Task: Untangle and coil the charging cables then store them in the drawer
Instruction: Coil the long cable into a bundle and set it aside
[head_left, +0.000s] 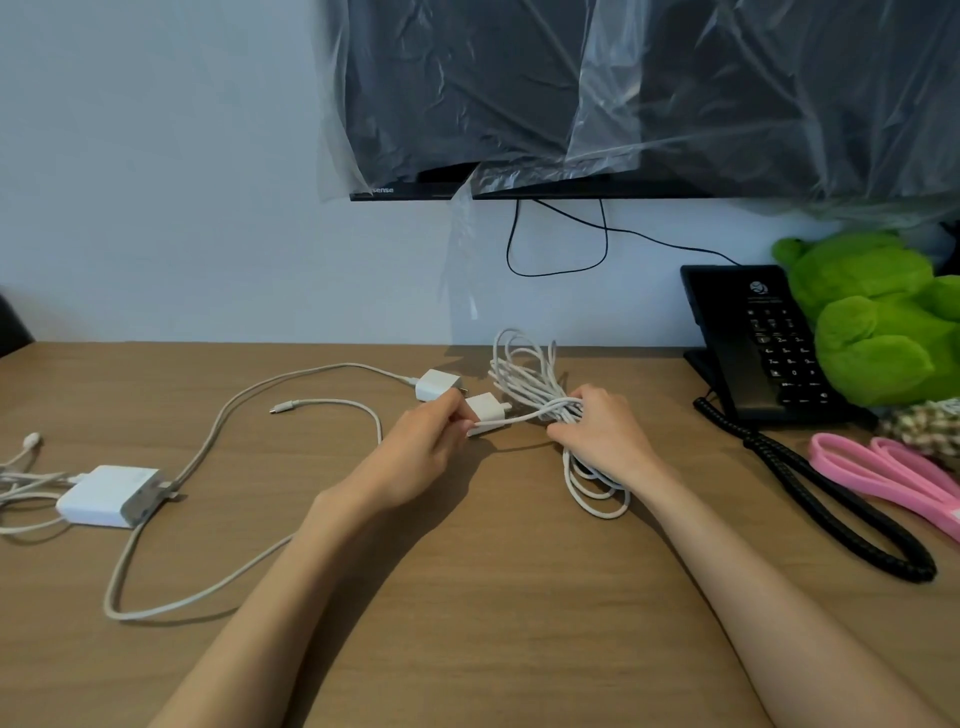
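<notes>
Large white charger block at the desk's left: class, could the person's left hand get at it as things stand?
Probably yes, once freed. The left hand pinches a small white plug adapter; bare wooden desk lies between it and the large white charger block.

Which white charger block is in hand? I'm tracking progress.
The small plug pinched by the left hand, beside the coiled bundle the right hand grips; the other two blocks lie untouched.
</notes>
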